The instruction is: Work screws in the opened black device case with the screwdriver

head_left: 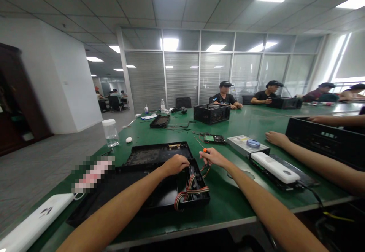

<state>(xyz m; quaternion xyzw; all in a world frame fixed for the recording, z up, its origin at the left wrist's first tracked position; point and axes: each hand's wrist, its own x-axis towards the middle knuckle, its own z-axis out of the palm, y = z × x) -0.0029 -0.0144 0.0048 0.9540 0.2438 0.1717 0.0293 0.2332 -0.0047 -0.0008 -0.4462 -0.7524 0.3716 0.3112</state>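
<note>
My right hand (213,157) is closed around a screwdriver (204,150) with an orange handle; its thin shaft points up and away to the left. My left hand (177,164) has its fingers curled together at the far right part of an open black computer case (168,196) lying flat before me. What those fingers pinch is hidden. Striped multicoloured cables (185,195) loop over the case's right end, and some run up below my right hand. Behind the case lies a dusty black panel (154,154) with a small brass-coloured strip.
On the green table stand a lidded plastic jar (111,134), a green circuit board (213,139), a metal drive box (242,145) with blue tape, and a white device (275,167). A co-worker's arms (316,157) reach in at right beside another black case (327,141).
</note>
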